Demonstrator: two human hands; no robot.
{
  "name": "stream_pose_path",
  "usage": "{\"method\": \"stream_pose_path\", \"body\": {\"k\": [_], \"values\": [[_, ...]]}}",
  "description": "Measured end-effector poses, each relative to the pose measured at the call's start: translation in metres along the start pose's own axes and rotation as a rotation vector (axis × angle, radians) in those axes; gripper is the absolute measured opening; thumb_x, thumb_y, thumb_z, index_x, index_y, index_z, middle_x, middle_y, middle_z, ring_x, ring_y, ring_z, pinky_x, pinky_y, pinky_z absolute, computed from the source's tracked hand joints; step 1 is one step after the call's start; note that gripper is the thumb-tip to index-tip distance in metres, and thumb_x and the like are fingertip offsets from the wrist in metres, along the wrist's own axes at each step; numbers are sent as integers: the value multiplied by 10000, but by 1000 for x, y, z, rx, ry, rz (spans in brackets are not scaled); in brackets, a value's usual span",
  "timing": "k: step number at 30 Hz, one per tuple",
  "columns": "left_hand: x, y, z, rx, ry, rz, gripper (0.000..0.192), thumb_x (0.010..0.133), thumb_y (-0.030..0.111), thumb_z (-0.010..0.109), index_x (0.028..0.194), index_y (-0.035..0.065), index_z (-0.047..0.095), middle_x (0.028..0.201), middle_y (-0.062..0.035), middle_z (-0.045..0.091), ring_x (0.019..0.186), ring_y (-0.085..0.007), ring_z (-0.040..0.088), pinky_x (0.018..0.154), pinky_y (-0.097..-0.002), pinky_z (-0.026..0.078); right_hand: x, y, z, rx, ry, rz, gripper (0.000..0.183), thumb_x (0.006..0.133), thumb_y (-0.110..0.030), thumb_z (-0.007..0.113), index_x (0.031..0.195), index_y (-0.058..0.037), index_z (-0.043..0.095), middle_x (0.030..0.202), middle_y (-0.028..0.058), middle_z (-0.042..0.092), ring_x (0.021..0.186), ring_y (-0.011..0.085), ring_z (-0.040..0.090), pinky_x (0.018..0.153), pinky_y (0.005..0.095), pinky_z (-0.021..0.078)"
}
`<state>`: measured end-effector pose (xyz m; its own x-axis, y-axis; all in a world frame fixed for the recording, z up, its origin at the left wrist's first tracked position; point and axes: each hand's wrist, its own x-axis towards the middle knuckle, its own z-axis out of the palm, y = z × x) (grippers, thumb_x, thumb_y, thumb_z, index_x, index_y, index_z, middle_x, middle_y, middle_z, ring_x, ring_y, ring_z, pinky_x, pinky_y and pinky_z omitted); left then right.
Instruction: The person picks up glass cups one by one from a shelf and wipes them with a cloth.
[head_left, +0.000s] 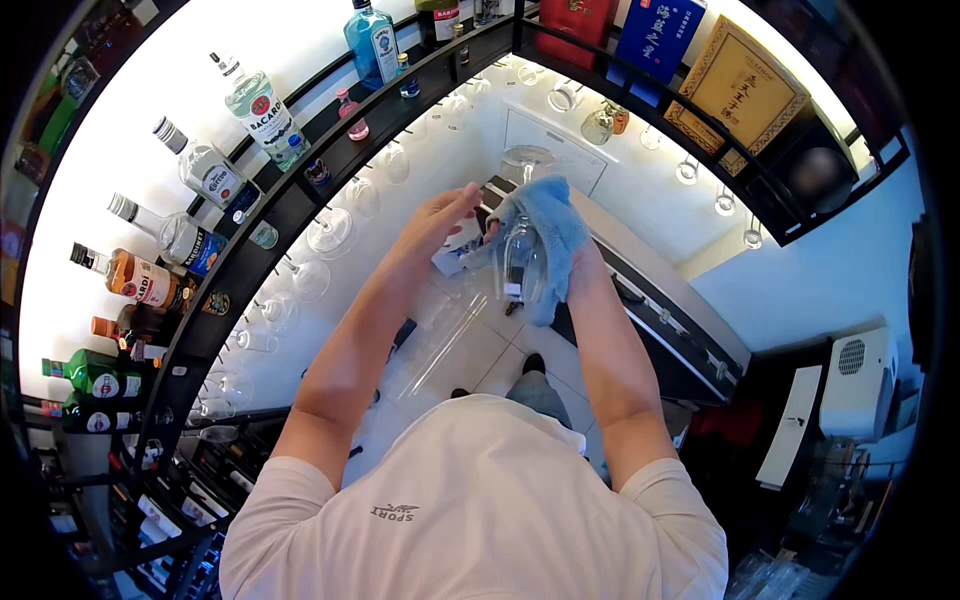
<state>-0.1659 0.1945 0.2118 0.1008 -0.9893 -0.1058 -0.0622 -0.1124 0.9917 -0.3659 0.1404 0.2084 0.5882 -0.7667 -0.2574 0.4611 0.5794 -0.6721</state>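
Note:
A blue terry cloth (556, 217) is draped over my right hand (577, 262), which is mostly hidden beneath it. Through the cloth that hand holds a stemmed wine glass (521, 259), its bowl towards me and its round foot pointing away, above the cloth. My left hand (448, 214) is raised just left of the cloth, fingers extended towards it; it appears to hold nothing. Below and between the hands, something white and blue is partly visible, too hidden to name.
A curved black shelf (330, 176) carries liquor bottles on the left, with stemmed glasses (330, 229) hanging beneath. Boxed bottles (739, 94) stand on its right part. A dark counter with a pale edge (660, 277) runs to the right. Wine bottles lie in a rack (172, 555) at lower left.

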Motion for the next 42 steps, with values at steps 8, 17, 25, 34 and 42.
{"method": "stream_pose_path", "body": {"k": [8,17,25,34,42], "values": [[65,18,44,-597,-361,-177,383,986,328,592,1172,-1,652,1019,-106,704,871,-169,688,771,-319,568,25,-15,-13,72,-545,57,442,926,-419,619,1119,-22,593,851,199,674,726,347,684,666,453,582],[128,31,66,-410,222,166,387,1004,341,564,931,-6,719,1006,-128,728,937,-197,666,882,-344,507,75,-35,-61,-24,-318,102,322,898,-322,676,1110,-104,570,960,75,639,854,192,643,758,339,542],[160,18,88,-526,499,175,341,1015,280,554,896,-21,662,940,-176,709,875,-225,691,866,-357,552,97,-51,-97,-781,-306,-197,735,704,-335,816,1297,-68,476,1132,119,640,1015,272,634,886,350,517],[190,9,95,-677,463,154,238,1001,227,586,838,55,593,780,-70,632,520,-90,458,546,-274,452,156,-23,-167,-556,-266,-99,369,770,-185,780,1080,-43,642,915,91,679,791,183,667,718,335,558],[215,9,77,-751,268,187,299,1002,264,575,795,48,577,761,-67,585,487,-77,350,477,-258,324,178,-2,-176,209,-245,311,417,921,-334,644,1214,-55,542,931,172,660,740,259,687,615,390,598]]}}
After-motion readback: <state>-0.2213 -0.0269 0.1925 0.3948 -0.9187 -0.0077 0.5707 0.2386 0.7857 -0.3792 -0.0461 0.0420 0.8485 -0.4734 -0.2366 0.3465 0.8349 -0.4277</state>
